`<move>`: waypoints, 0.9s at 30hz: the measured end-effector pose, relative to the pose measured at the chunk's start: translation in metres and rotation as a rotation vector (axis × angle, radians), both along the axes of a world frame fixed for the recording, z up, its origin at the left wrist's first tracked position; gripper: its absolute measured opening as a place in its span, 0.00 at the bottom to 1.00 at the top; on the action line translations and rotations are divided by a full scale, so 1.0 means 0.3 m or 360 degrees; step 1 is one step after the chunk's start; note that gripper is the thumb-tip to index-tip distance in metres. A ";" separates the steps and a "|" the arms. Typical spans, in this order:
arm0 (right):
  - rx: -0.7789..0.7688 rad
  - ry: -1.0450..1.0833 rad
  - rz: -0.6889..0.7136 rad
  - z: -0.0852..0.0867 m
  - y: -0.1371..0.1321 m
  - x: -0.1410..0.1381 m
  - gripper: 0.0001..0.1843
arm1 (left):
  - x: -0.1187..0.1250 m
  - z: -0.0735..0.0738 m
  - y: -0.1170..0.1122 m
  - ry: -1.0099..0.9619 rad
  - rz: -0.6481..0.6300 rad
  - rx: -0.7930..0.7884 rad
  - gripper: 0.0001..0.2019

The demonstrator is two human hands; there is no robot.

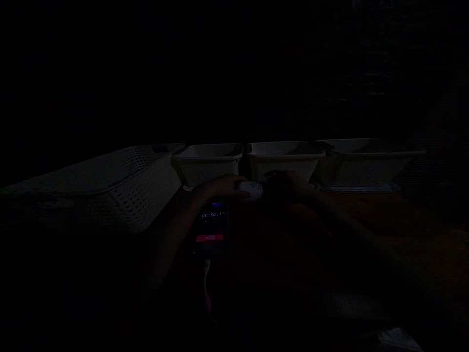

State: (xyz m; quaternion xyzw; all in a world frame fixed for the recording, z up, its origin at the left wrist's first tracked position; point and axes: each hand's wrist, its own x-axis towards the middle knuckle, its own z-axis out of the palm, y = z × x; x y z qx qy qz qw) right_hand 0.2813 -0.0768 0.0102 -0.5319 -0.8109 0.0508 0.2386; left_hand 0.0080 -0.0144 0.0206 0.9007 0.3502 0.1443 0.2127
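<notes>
The scene is very dark. My left hand (229, 186) is closed on a small whitish, rounded object (253, 189) with dark marks on its face; its exact kind is too dim to name. Just right of that object is my right hand (287, 180), its upper fingers pointing left. Shadow hides the lower fingers of this hand, so I cannot tell whether it touches or holds anything. Below my left wrist lies a phone (212, 226) with a lit timer and a red bar on its screen.
A long perforated basket (146, 195) stands at the left. Three pale plastic bins line the back: a left bin (207, 166), a middle bin (282, 161) and a right bin (366, 168). A cable (206, 281) runs from the phone toward me. Something pale (397, 338) lies at the bottom right.
</notes>
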 end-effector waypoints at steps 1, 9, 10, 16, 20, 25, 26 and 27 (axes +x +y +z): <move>-0.0007 0.0139 0.0025 0.005 0.006 0.014 0.24 | 0.000 0.002 -0.002 0.0001 -0.0007 -0.0002 0.26; -0.0296 0.0250 0.0124 0.010 0.006 0.017 0.19 | 0.001 0.024 -0.015 0.0021 -0.0110 0.0013 0.33; -0.0361 0.0263 0.0135 0.004 0.005 0.013 0.19 | 0.001 0.024 -0.015 0.0016 -0.0132 0.0018 0.32; -0.0541 0.0229 0.0076 -0.015 0.005 0.012 0.23 | 0.001 0.003 0.002 0.0028 -0.0169 -0.0042 0.33; -0.0557 0.0191 0.0157 -0.003 -0.015 0.014 0.27 | 0.007 0.001 -0.002 -0.0054 -0.0149 -0.0086 0.34; -0.0762 0.0297 0.0240 0.038 -0.058 0.020 0.31 | 0.005 0.057 -0.041 -0.0328 -0.0151 -0.0131 0.32; -0.0806 0.0318 0.0268 0.046 -0.065 0.021 0.36 | 0.004 0.074 -0.046 -0.0379 -0.0134 -0.0081 0.32; -0.0842 0.0342 0.0299 0.052 -0.071 0.021 0.41 | 0.002 0.090 -0.048 -0.0417 -0.0137 -0.0039 0.31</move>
